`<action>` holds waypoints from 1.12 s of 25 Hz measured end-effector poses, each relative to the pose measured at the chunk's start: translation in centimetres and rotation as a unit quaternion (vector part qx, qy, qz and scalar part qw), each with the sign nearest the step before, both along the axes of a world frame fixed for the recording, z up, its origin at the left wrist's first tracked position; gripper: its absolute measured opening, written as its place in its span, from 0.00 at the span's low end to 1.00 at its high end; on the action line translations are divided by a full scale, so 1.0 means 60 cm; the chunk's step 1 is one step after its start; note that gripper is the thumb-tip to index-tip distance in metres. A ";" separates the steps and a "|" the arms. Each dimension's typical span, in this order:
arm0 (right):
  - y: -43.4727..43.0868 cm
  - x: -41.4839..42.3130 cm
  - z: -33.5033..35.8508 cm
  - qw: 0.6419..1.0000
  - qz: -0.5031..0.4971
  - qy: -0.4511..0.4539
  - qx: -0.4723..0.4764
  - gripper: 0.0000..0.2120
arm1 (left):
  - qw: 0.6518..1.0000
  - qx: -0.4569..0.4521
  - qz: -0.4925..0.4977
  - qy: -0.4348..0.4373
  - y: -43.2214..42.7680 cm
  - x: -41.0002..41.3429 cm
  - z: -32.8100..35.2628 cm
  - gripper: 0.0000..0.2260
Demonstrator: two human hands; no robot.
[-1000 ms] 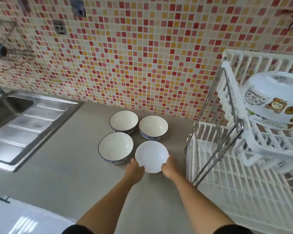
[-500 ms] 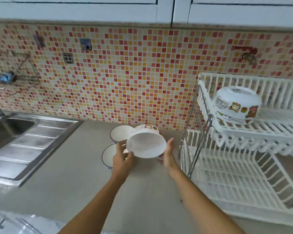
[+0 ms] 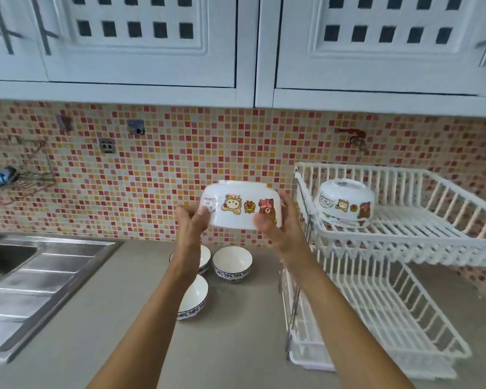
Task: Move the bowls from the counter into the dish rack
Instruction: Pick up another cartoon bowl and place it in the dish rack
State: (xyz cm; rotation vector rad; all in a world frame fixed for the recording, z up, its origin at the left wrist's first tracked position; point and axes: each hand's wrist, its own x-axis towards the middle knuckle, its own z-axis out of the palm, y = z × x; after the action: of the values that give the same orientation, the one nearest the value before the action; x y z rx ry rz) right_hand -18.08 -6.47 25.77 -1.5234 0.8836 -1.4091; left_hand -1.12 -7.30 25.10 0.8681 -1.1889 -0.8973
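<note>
Both hands, left [image 3: 192, 224] and right [image 3: 275, 223], grip the inverted bowl [image 3: 240, 204] (held by its sides). It could clip the rack [image 3: 404, 234] rim, or knock the bowl already there [image 3: 345, 203], if swung right too low.

The person's left forearm [image 3: 163, 299] hides parts of two white, blue-patterned ceramic bowls [image 3: 192, 297] on the grey counter. The steel sink [image 3: 9, 256] is cut off at the left edge, and the small blue object [image 3: 1, 175] on the wire wall shelf is too blurred to identify.
</note>
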 end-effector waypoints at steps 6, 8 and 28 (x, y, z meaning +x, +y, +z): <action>0.050 -0.141 0.073 0.993 -0.037 0.053 -0.096 0.50 | 0.974 -0.147 -0.120 -0.128 0.036 -0.098 0.081 0.29; 0.055 -0.203 0.083 0.981 -0.093 0.126 -0.112 0.51 | 0.958 -0.163 -0.121 -0.204 0.032 -0.147 0.089 0.37; -0.077 -0.418 0.066 0.850 -0.145 0.504 -0.050 0.58 | 0.951 0.093 0.031 -0.294 -0.083 -0.426 0.066 0.31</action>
State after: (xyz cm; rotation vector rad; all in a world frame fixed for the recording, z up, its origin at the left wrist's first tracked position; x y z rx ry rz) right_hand -43.17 -11.09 29.75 -2.3219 1.7318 -0.7561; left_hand -26.69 -12.27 29.06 1.3807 -1.5885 -0.7243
